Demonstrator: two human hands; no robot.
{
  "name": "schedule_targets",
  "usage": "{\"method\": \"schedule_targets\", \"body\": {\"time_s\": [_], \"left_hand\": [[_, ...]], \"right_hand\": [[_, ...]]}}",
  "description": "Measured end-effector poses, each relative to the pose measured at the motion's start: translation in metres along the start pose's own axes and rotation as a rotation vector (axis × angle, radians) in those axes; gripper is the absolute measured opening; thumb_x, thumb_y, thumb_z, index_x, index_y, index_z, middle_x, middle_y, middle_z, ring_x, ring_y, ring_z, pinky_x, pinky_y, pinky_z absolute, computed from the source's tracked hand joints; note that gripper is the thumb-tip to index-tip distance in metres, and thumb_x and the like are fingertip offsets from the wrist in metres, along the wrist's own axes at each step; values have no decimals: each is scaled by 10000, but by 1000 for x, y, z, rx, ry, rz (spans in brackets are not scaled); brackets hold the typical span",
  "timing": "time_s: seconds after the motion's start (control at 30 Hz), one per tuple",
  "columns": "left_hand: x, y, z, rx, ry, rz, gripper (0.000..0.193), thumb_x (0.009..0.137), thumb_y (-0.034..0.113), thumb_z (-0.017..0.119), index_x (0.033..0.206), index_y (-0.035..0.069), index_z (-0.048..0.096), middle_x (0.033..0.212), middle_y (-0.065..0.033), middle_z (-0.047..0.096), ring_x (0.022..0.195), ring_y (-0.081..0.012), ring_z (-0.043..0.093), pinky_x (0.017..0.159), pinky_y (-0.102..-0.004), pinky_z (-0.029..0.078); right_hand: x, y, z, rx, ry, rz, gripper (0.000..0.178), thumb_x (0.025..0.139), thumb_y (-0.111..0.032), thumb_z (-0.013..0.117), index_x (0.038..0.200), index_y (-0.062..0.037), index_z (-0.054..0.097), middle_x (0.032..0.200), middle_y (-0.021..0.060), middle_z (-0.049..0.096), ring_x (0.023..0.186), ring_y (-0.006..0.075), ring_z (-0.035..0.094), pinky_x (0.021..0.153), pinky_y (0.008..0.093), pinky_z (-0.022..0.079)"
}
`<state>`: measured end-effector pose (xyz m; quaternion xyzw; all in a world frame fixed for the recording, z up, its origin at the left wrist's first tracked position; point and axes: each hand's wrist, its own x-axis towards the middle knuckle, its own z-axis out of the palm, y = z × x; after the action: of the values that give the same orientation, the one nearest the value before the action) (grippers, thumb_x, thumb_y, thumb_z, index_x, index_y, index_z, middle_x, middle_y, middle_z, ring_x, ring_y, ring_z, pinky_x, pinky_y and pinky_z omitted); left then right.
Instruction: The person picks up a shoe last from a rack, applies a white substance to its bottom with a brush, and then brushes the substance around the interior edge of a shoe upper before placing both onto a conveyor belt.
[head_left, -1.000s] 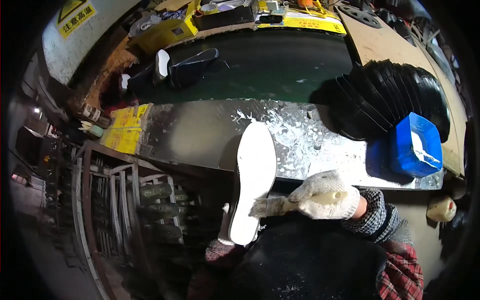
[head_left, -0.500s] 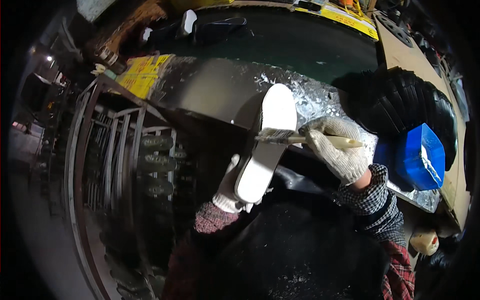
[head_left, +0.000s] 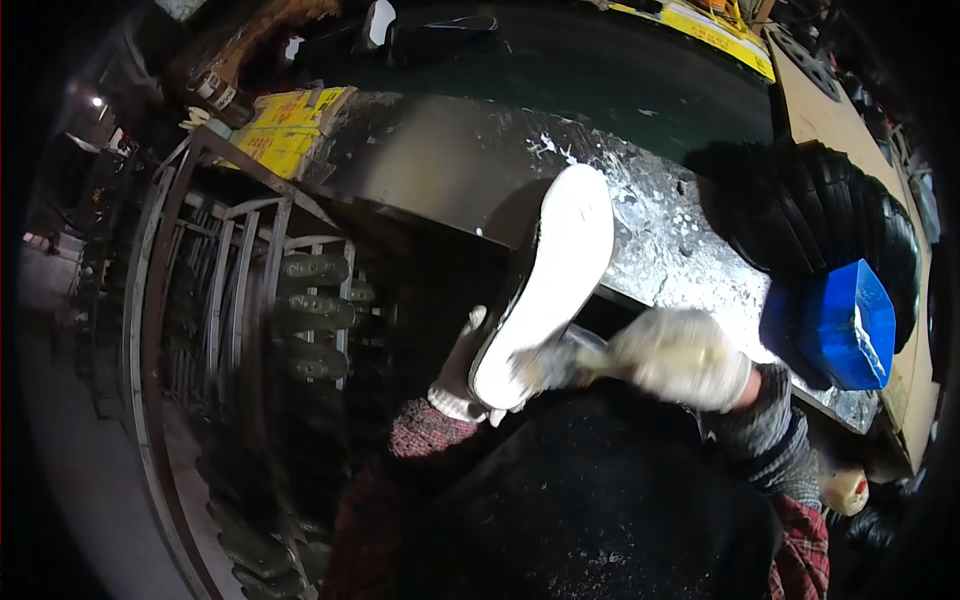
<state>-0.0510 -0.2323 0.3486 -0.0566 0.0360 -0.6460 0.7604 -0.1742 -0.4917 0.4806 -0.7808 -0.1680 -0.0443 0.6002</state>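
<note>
A shoe (head_left: 565,240) lies bottom up, its long white sole facing me and its toe tilted away over the bench edge. Its dark underside is mostly hidden. My left hand (head_left: 462,370), in a pale knit glove, is closed round the near, heel end from below and the left. In my gloved right hand (head_left: 690,358), smeared by motion, is a paintbrush (head_left: 565,362). The bristles touch the right side of the sole near the heel, and the handle runs back under my fingers.
A dark bench (head_left: 450,160) with white smears stretches ahead. To the right stand a blue tub (head_left: 850,325) with white residue and a stack of black ribbed pieces (head_left: 820,205). On the left are a metal rack (head_left: 140,330), yellow printed sheeting (head_left: 290,130) and a brown bottle (head_left: 222,98).
The brush in my right hand has moved from the middle of the sole toward me, to the heel end. The shoe's toe has swung slightly right; my left hand keeps its hold.
</note>
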Motion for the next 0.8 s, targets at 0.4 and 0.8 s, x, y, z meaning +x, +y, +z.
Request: {"method": "schedule_targets", "body": {"time_s": [0.4, 0.8], "left_hand": [[-4, 18, 20, -2, 42, 102, 758, 926, 653, 346, 1475, 130, 328, 1321, -254, 522, 939, -465, 650, 683, -590, 571], [189, 74, 100, 577, 478, 644, 483, 943, 376, 599, 1162, -30, 456, 1042, -190, 587, 965, -271, 612, 746, -306, 563]], "right_hand": [[33, 2, -11, -104, 158, 393, 302, 803, -102, 714, 1097, -56, 662, 723, 122, 619, 570, 255, 584, 603, 315, 496], [-53, -30, -48, -406, 511, -197, 311, 833, -128, 709, 1132, -69, 650, 972, 105, 636, 845, 259, 625, 742, 345, 523]]}}
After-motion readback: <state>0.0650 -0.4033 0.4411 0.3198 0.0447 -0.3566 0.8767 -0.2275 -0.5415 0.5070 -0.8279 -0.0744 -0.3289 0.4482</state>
